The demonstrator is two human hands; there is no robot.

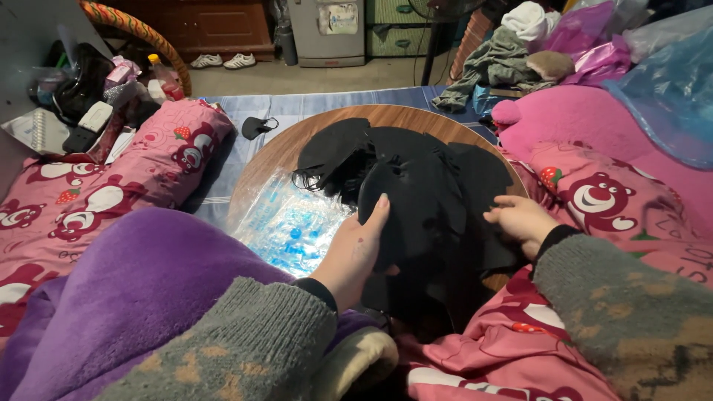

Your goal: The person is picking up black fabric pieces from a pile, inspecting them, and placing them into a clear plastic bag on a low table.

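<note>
hands sorting a heap of black masks [416,186] on a round wooden tray [275,152]

left hand [355,249] grips one mask by its edge; right hand [522,219] rests loosely curled, fingertips on the heap's right side. the heap overhangs the tray edge near the pink blanket [594,200], so a tug could likely drag pieces off, or onto the plastic bag [286,223].

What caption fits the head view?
Both hands, left hand and right hand, handle black masks on a round wooden tray.
</note>
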